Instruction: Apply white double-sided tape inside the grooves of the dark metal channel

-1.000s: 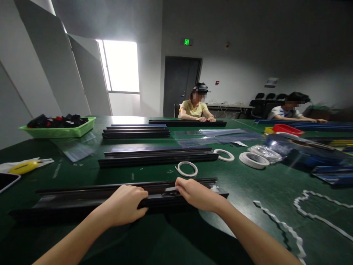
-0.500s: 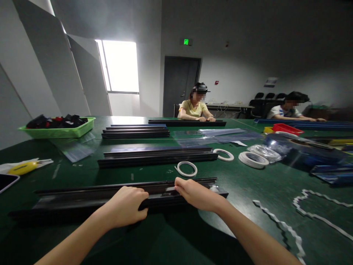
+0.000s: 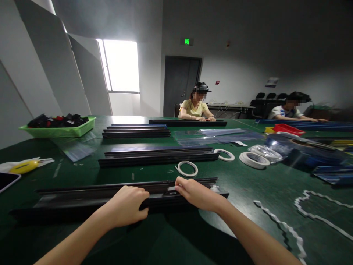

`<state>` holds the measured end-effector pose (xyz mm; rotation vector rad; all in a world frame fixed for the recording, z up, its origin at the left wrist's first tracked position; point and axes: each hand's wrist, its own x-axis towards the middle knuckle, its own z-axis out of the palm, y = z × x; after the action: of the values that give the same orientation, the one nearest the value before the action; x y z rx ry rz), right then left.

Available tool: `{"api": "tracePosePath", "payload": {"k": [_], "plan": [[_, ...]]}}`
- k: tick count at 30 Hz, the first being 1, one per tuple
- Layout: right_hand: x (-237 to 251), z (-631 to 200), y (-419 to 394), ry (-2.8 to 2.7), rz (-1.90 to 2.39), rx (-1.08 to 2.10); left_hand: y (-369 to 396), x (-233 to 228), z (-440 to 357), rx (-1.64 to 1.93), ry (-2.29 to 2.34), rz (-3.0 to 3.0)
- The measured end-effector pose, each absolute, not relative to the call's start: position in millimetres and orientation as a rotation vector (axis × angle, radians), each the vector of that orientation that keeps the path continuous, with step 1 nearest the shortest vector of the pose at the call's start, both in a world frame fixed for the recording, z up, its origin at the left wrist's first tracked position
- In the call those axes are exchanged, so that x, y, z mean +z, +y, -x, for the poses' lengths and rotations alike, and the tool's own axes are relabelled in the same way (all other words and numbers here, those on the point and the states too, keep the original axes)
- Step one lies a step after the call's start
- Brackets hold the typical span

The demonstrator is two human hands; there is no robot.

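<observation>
Near tabletop edge | left hand (image 3: 125, 205) and right hand (image 3: 196, 193) clamped on black rail (image 3: 82, 198) | nothing shifted since earlier frames; grip holds steady.

On the table (image 3: 248, 184) I count three near groups of long black rails: one low in the frame (image 3: 82, 200), one at the middle (image 3: 157, 156), one further up (image 3: 136, 131). Three white tape rings (image 3: 187, 168) (image 3: 224, 154) (image 3: 253, 159), one green basket (image 3: 59, 130) at left, one red tray (image 3: 288, 129) at right, two other persons (image 3: 196, 106) (image 3: 289, 109).
</observation>
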<state>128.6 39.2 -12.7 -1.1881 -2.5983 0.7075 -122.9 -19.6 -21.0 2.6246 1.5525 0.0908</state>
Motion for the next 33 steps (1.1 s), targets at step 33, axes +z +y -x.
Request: {"api": "tracePosePath", "payload": {"k": [33], "plan": [[-11.4, -127.3, 39.8, -2.613, 1.201, 0.700, -18.5, -24.1, 117.8, 0.146, 1.431, -2.708]]}}
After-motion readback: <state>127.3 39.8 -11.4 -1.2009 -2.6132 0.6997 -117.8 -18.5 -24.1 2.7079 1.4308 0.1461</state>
